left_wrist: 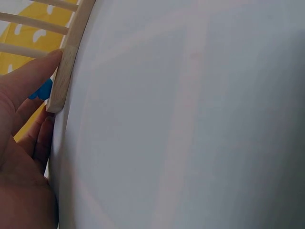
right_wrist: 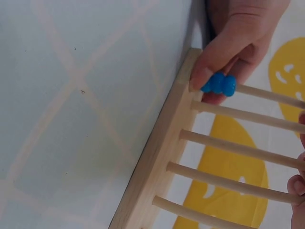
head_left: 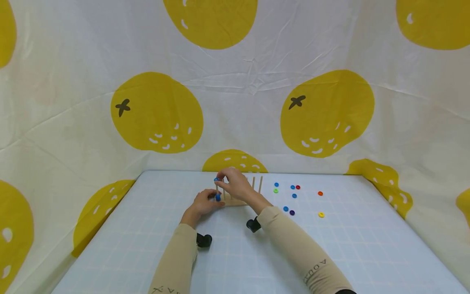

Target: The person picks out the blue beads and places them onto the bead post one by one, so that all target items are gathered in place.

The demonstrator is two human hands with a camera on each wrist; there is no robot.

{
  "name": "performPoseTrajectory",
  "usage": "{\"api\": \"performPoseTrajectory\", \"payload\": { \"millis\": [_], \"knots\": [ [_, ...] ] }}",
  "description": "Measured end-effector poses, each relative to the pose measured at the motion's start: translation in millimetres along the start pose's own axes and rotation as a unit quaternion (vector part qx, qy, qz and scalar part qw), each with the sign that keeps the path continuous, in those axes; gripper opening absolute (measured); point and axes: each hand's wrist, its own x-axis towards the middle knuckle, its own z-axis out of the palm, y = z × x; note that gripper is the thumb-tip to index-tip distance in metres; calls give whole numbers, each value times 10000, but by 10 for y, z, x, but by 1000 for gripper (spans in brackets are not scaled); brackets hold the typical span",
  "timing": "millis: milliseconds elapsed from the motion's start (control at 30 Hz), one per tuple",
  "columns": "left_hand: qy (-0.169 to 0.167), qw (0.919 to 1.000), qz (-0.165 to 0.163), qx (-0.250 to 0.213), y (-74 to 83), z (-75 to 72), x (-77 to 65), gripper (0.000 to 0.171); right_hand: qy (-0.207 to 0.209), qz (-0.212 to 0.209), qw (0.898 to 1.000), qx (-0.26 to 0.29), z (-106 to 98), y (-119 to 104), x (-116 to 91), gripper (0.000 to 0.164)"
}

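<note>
Gripped the left end of the wooden peg rack (right_wrist: 161, 138) with the left hand (head_left: 205, 202), curling thumb and fingers round it. Pinched a blue bead (head_left: 216, 179) in the right hand (head_left: 236, 185) at the top of the leftmost peg (right_wrist: 269, 96), above stacked blue beads (right_wrist: 219, 84). Had loose on the bench (head_left: 125, 245), right of the rack, four blue rings (head_left: 294, 196), a green ring (head_left: 276, 191), a red ring (head_left: 298, 187), an orange ring (head_left: 320, 193), a purple ring (head_left: 292, 212) and a yellow ring (head_left: 321, 214)

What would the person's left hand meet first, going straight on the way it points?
The left hand would likely meet the wooden rack first, since its thumb touches it; the stacked blue rings sit close too, and depth is unclear.
</note>
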Motion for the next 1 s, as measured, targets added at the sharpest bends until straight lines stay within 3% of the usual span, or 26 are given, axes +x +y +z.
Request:
{"api": "performPoseTrajectory", "payload": {
  "millis": [1000],
  "knots": [
    [4, 10000, 31, 42, -11, -16, 7, 41, -383, 178, 9987, -272, -24, -11, 10, 18]
  ]
}}
